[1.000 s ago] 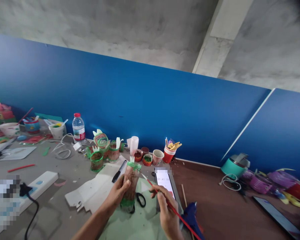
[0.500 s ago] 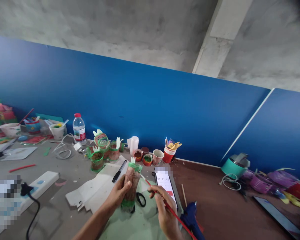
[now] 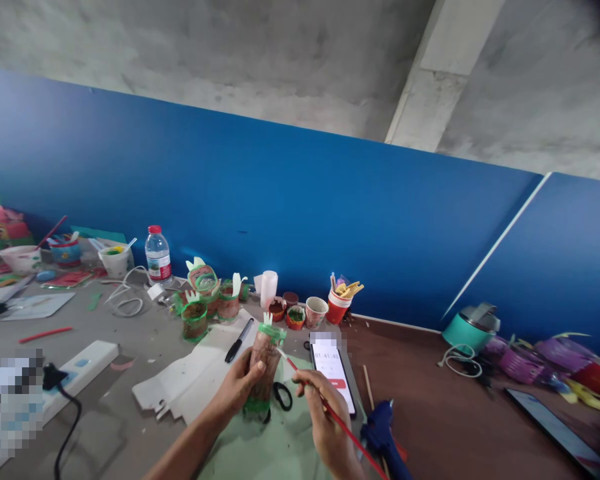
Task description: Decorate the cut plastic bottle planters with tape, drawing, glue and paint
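Observation:
My left hand [image 3: 237, 387] is wrapped round a brown-painted bottle [image 3: 266, 350] with green bands at top and bottom and a pale fork-like piece sticking up from its top. A slim red paintbrush [image 3: 347, 432] is pinched in my right hand [image 3: 327, 413]. Its pale tip is at the bottle's upper right side; whether it touches cannot be made out. Black scissor handles [image 3: 282, 396] show just right of the bottle, on a pale green sheet [image 3: 280, 453]. Beside my right hand lies a phone [image 3: 330, 367] with a running timer.
Paint cups [image 3: 295, 318] and a red cup of plastic cutlery [image 3: 339, 308] stand behind. Green-and-brown pots [image 3: 195, 323], a marker [image 3: 239, 340] and a water bottle [image 3: 158, 257] are left. A blue glue gun [image 3: 384, 437] lies right; a power strip [image 3: 93, 360] is far left.
My right hand and the paintbrush have shifted slightly left, and the brush's angle differs a little. The bottle stays in my left hand, almost unmoved.

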Demonstrator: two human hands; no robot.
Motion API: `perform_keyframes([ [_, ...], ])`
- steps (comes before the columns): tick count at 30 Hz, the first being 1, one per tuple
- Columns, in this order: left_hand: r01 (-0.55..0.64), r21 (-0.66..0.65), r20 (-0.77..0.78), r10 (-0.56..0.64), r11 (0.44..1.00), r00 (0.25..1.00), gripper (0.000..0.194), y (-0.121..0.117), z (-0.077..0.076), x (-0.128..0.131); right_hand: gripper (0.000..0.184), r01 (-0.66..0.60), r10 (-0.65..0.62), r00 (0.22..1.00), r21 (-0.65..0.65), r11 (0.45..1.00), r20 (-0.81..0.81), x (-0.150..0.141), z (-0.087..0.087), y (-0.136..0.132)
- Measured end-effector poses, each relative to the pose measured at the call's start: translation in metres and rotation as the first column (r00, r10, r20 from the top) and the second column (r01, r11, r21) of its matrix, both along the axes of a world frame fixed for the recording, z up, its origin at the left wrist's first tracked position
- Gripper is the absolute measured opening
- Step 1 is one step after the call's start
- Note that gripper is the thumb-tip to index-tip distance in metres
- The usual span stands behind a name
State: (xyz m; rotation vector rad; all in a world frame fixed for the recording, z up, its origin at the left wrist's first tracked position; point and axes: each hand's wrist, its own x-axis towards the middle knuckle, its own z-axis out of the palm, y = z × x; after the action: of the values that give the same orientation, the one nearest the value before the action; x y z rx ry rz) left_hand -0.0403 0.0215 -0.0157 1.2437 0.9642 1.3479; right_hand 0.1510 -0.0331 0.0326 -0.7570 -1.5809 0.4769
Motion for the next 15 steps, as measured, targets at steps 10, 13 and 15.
perform_keyframes([
  [10,0.013,0.002,0.013,-0.013,1.0,1.0,0.069,0.0023,-0.0047,0.0,0.021,0.025,-0.025,1.0,-0.006,1.0,0.001,0.0019,-0.0013,0.0008],
  [13,0.011,-0.004,0.002,-0.011,1.0,1.0,0.067,0.0031,-0.0073,-0.0007,0.022,0.024,-0.023,1.0,-0.015,1.0,0.003,0.0019,0.0004,0.0011],
  [15,0.016,0.004,0.005,-0.016,1.0,1.0,0.067,0.0034,-0.0087,-0.0012,0.022,0.011,-0.011,1.0,-0.014,1.0,0.01,0.0019,0.0017,0.0008],
])
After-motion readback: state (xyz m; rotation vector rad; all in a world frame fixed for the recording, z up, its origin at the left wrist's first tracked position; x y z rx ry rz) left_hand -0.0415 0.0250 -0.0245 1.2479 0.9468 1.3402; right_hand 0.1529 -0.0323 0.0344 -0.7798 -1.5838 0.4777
